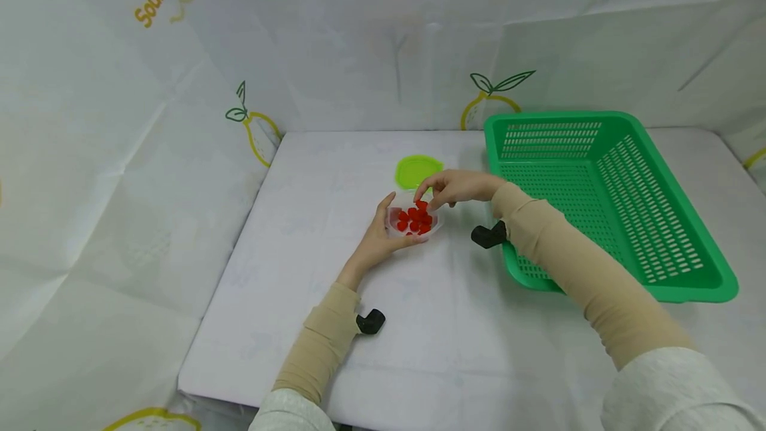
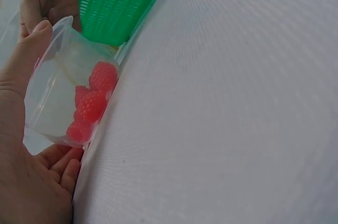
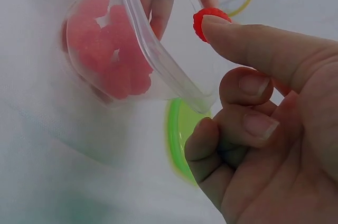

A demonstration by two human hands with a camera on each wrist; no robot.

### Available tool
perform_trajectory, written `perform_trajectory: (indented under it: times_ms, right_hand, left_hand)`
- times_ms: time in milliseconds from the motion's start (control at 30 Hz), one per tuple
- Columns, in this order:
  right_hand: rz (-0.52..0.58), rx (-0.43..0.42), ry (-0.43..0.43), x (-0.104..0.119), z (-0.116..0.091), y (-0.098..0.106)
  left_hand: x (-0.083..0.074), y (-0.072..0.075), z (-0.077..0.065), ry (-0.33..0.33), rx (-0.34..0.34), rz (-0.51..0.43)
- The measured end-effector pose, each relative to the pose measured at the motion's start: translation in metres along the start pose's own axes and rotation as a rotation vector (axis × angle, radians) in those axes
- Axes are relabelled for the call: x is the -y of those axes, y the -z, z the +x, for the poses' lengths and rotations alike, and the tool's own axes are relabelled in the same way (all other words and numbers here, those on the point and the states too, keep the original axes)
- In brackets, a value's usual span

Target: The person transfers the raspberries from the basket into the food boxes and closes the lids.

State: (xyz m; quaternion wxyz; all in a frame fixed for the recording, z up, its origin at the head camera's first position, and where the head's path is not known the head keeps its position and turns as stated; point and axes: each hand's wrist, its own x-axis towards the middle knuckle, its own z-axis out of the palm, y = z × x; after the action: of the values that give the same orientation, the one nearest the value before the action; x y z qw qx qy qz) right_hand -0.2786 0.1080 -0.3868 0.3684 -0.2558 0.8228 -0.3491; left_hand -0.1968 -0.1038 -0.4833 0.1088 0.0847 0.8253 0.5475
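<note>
My left hand grips a clear plastic cup on the table, thumb on one side and fingers on the other. Several red raspberries lie in the bottom of the cup. Above its rim, my right hand pinches a single raspberry between thumb and a finger mostly hidden behind it. The other fingers of that hand curl toward the palm. Just behind the cup, a yellow-green round lid lies flat.
A large green plastic basket with slotted walls stands on the right of the table, under my right forearm. White cloth covers the table. Behind it hangs a lemon-printed sheet.
</note>
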Motion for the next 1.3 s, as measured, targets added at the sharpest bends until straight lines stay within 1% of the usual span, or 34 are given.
perform_trajectory:
  times_ms: [233, 700, 967, 1067, 1133, 1233, 1300]
  right_hand:
    - [-0.005, 0.026, -0.023, -0.0007, 0.0034, -0.004]
    - [0.002, 0.01, -0.029, -0.0018, 0.0031, -0.0054]
    - [-0.005, -0.003, -0.046, 0.0008, 0.0015, -0.0067]
    - [-0.003, -0.024, -0.043, 0.0013, 0.0004, -0.0068]
    - [0.01, -0.053, -0.037, 0.0016, -0.0006, -0.0065]
    - [0.047, -0.123, -0.028, 0.0027, -0.0025, -0.0041]
    - [0.084, -0.189, -0.032, 0.0041, -0.003, -0.0014]
  left_hand:
    - [0.0019, -0.0003, 0.001, -0.001, -0.002, 0.001]
    - [0.0005, 0.0006, 0.0, -0.016, -0.001, -0.01]
    - [-0.0026, 0.0013, 0.0016, 0.025, 0.001, -0.015]
    - [-0.0032, 0.0021, 0.0009, 0.042, -0.009, -0.024]
    - [-0.0025, 0.003, 0.001, 0.045, -0.007, -0.033]
    - [-0.0026, 0.0063, 0.0016, 0.039, 0.007, -0.044]
    - [-0.0045, 0.0094, 0.0027, 0.043, 0.014, -0.052]
